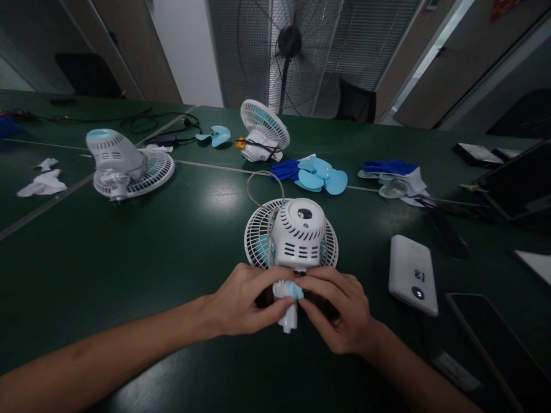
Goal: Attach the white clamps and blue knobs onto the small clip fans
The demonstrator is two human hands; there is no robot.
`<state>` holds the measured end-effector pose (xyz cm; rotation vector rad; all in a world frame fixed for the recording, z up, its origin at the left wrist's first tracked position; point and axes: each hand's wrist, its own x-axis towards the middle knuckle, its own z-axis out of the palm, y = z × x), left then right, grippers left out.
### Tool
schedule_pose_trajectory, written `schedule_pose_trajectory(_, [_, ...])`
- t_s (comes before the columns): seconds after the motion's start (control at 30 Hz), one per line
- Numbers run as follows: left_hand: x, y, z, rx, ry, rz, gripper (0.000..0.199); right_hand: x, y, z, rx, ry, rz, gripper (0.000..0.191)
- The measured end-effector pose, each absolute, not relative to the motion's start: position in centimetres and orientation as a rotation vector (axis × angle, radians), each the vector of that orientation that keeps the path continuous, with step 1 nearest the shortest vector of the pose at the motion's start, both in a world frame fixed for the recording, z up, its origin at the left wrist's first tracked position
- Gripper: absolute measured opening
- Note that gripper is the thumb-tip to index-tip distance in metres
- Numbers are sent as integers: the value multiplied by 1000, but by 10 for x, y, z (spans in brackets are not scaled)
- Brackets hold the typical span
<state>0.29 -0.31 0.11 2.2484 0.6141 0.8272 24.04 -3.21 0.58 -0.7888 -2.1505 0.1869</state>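
Note:
A small white fan (299,226) lies grille down on the green table in front of me, its vented motor housing facing up. At its near end is a white neck joint (289,320) with a light blue knob (296,291). My left hand (253,298) pinches the white part of the joint between thumb and fingers. From the other side, the thumb and fingertips of my right hand (338,304) close on the blue knob. A thin grey cord loops up behind the housing. The fingers partly cover the joint.
Two more white fans, one at left (116,163) and one at the back (262,135), lie on the table. Light blue fan blades (321,175), blue-and-white gloves (394,172) and black cables are behind. A white box marked 18 (413,272) and a dark tablet (495,344) are at right.

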Motion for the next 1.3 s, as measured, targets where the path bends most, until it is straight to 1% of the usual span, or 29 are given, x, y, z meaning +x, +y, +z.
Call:
schedule_pose_trajectory(0.17, [2, -3, -1, 2253, 621, 850, 31, 245, -24, 2, -751, -2180, 139, 23])
schedule_pose_trajectory(0.23, [2, -3, -1, 2253, 617, 864, 31, 241, -25, 3, -804, -2138, 129, 17])
schedule_pose_trajectory(0.3, [3, -3, -1, 2256, 611, 878, 30, 233, -29, 6, -866, -2082, 170, 6])
schedule_pose_trajectory(0.33, [3, -3, 0, 2256, 609, 883, 30, 229, -31, 8, -902, -2053, 208, 5])
schedule_pose_trajectory(0.43, [4, -3, 1, 2261, 613, 884, 29, 219, -38, 14, -1033, -1967, 334, 19])
schedule_pose_trajectory(0.5, [4, -3, 1, 2262, 615, 887, 28, 218, -41, 15, -1080, -1933, 363, 21])
schedule_pose_trajectory(0.53, [4, -3, 1, 2262, 615, 889, 28, 220, -42, 15, -1061, -1938, 343, 18])
schedule_pose_trajectory(0.6, [4, -3, 0, 2258, 612, 896, 28, 227, -40, 13, -933, -2010, 250, 4])
schedule_pose_trajectory(0.67, [4, -3, 0, 2253, 615, 894, 29, 235, -36, 9, -779, -2119, 159, 21])
schedule_pose_trajectory(0.73, [4, -3, 0, 2242, 617, 886, 29, 242, -32, 5, -718, -2181, 118, 28])
schedule_pose_trajectory(0.9, [3, -3, 0, 2215, 601, 897, 29, 243, -27, -1, -754, -2169, 110, 22])
schedule_pose_trajectory(1.03, [3, -3, -2, 2252, 619, 890, 28, 231, -35, 6, -932, -2084, 248, 6])
schedule_pose_trajectory(1.07, [3, -3, -2, 2257, 622, 888, 28, 227, -37, 9, -998, -2050, 298, 8])
schedule_pose_trajectory(1.13, [3, -3, -2, 2265, 620, 888, 27, 220, -41, 14, -1103, -1981, 371, 18])
schedule_pose_trajectory(1.2, [4, -3, -1, 2273, 619, 889, 28, 216, -43, 18, -1135, -1944, 398, 24])
schedule_pose_trajectory(1.3, [4, -3, -1, 2273, 622, 890, 27, 217, -44, 18, -1105, -1952, 366, 22])
